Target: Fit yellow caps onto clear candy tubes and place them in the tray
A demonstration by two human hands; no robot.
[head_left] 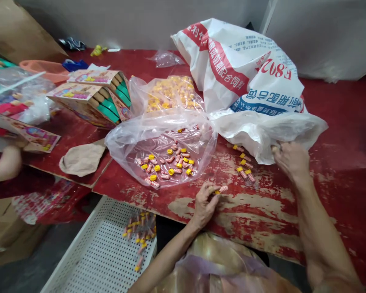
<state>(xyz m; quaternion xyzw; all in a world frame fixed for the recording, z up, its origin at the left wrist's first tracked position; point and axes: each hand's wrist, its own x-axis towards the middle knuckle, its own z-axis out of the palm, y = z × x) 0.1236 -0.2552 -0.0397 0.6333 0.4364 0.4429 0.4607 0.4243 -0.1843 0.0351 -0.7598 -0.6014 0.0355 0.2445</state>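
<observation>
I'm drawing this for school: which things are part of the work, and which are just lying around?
Probably work:
small pink piece in the left hand
white sack by the right hand
nearer clear bag
white crate

Probably lying around:
beige cloth
little yellow thing
plastic scrap

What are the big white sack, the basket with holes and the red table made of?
The white sack looks like plastic, maybe woven, with a soft sheen: it crumples into stiff folds. The white basket is probably hard moulded plastic, since its holes are so even. The red table seems to be painted wood or board: the red has worn away in tan patches.
</observation>
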